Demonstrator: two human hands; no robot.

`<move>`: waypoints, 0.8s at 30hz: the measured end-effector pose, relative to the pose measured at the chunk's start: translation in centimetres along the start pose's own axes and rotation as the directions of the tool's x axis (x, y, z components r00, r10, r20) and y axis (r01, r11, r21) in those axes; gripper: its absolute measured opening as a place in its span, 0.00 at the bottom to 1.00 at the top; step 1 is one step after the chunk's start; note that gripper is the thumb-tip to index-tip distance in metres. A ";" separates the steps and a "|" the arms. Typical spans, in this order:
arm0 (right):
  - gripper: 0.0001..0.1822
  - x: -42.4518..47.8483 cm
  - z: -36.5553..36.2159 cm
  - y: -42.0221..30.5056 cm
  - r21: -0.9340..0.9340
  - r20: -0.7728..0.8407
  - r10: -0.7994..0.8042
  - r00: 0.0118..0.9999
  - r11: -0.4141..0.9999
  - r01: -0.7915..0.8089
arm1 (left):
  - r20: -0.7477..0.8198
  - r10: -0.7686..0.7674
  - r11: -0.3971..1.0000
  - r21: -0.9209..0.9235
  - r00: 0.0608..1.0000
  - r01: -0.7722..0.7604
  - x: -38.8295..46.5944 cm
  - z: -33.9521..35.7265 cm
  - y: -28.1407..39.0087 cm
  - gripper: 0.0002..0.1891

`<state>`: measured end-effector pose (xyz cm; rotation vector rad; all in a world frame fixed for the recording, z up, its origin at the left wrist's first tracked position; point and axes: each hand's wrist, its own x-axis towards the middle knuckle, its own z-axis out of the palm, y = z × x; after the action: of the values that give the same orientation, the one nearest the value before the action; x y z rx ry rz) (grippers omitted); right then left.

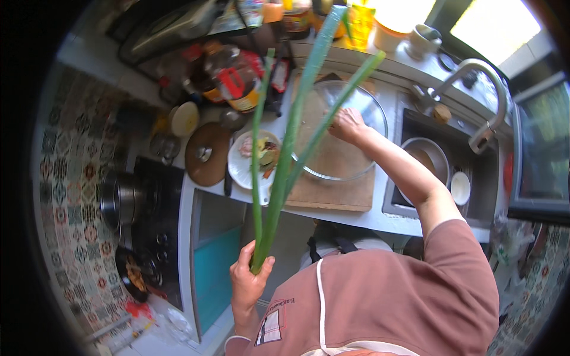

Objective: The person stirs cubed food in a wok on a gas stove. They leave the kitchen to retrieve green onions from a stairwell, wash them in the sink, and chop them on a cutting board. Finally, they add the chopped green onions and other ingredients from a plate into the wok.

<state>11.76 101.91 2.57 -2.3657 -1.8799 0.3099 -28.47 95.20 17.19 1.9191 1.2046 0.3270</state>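
Note:
Long green scallion leaves (289,138) rise from my left hand (250,276), which is closed around their lower end in front of the counter. My right hand (347,124) is at the middle of a clear glass pot lid (380,111), its fingers bent at what seems to be the lid's knob, mostly hidden by the hand. Under the lid lies a wooden cutting board (329,196). Behind the leaves, a white plate (240,173) holds pale pieces, a dried leaf and other spices. A dark-handled utensil (228,178) lies at the plate's left.
To the right is a sink (481,173) with a metal basin (438,149), a white bowl (460,188) and an arched faucet (498,93). A brown lid (205,169), bottles (231,84) and a stove (171,222) with a steel pot (116,200) and a pan of food (131,273) stand left.

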 end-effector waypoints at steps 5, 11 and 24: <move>0.07 -8.0 -5.3 1.5 0.066 -0.222 0.017 0.975 0.998 -0.002 | 0.069 0.176 0.941 -0.305 0.982 -0.147 1.5 1.9 0.2 0.32; 0.07 -26.6 -6.5 2.9 0.247 -0.364 0.294 0.884 0.945 -0.213 | 0.074 0.181 0.949 -0.276 0.981 -0.154 3.0 5.9 0.9 0.37; 0.09 -54.6 1.8 13.0 0.427 -0.255 0.943 0.213 0.308 -0.850 | 0.116 0.333 0.941 -0.099 0.936 -0.323 6.1 11.6 -0.1 0.25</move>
<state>11.99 45.74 3.32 -2.7297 -0.0111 -0.0444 -18.55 94.50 8.69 2.0373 0.7710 0.4102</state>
